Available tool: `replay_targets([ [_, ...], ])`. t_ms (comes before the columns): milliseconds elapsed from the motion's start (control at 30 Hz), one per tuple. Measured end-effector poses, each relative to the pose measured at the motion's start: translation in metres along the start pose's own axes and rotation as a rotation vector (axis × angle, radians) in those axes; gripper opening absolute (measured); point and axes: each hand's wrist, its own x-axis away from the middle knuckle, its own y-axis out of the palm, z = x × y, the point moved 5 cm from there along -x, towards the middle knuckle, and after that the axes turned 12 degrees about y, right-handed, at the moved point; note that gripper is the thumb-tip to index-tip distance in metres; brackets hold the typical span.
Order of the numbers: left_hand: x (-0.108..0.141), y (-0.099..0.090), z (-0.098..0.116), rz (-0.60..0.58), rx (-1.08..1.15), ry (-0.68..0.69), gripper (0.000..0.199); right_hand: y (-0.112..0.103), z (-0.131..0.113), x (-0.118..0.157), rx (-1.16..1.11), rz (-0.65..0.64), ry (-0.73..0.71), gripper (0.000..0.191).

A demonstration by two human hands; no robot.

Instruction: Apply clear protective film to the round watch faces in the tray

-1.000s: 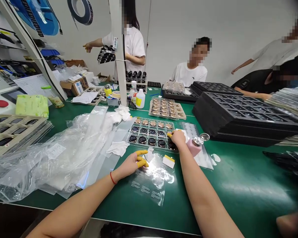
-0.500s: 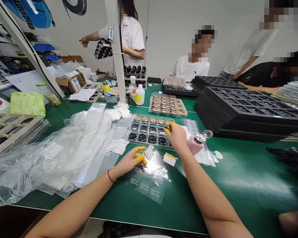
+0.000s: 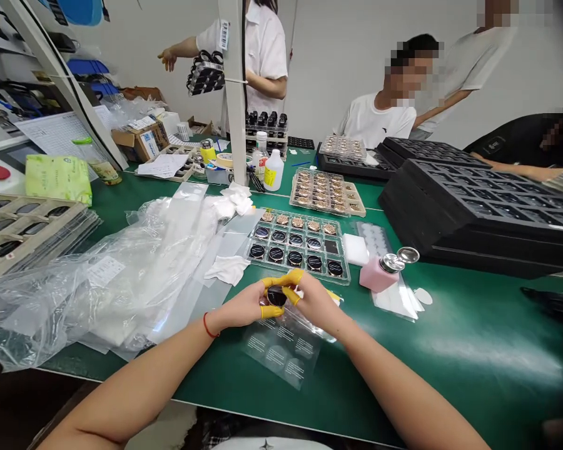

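My left hand [image 3: 237,306] and my right hand [image 3: 314,300] meet low on the green bench, both wearing yellow finger cots. Between their fingertips they hold a round black part [image 3: 276,297] with a dark glossy face. A clear printed film sheet [image 3: 281,353] lies under my hands. Just beyond them stands a clear compartment tray [image 3: 295,247] of round black parts, with a row of copper-coloured discs along its far side. One pocket near its right end [image 3: 331,247] shows no disc. A small white-and-yellow piece is mostly hidden beside my right hand.
To the right stand a pink dispenser bottle [image 3: 380,274] and a white sponge [image 3: 355,249]. A white cloth [image 3: 228,270] and a large plastic bag [image 3: 122,281] lie to the left. Stacked black foam trays [image 3: 473,212] fill the right side, and co-workers stand beyond the bench.
My right hand has left the tray and come back toward my left hand, carrying a round black part. Both hands now hold it, and a tray pocket shows no disc.
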Motion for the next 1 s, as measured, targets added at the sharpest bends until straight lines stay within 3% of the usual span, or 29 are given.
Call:
replay_targets([
  [100,0.002,-0.002,0.002,0.03,-0.031,-0.025,0.058,-0.019,0.012,-0.008,0.182,0.144,0.114,0.025],
  [133,0.002,-0.002,0.004,0.028,-0.018,-0.031,0.059,-0.021,0.016,-0.01,0.291,0.104,0.143,0.028],
  [200,0.002,0.0,0.006,-0.003,0.026,-0.044,0.059,-0.015,0.025,-0.01,0.452,-0.105,0.177,0.026],
  [267,0.002,0.002,0.008,-0.027,0.061,-0.057,0.059,-0.008,0.033,-0.008,0.481,-0.312,0.182,0.018],
  [300,0.002,0.003,0.009,-0.026,0.071,-0.056,0.058,-0.007,0.035,-0.007,0.469,-0.347,0.184,0.014],
  [433,0.002,0.004,0.011,0.001,0.044,-0.04,0.052,-0.003,0.04,-0.013,0.429,-0.204,0.238,0.018],
  [600,0.0,0.005,0.011,0.031,-0.001,-0.05,0.051,0.02,0.043,-0.021,0.471,-0.017,0.295,0.021],
  [1000,0.0,0.002,0.007,0.129,-0.093,0.017,0.051,0.021,0.045,-0.021,0.543,0.064,0.19,0.014],
])
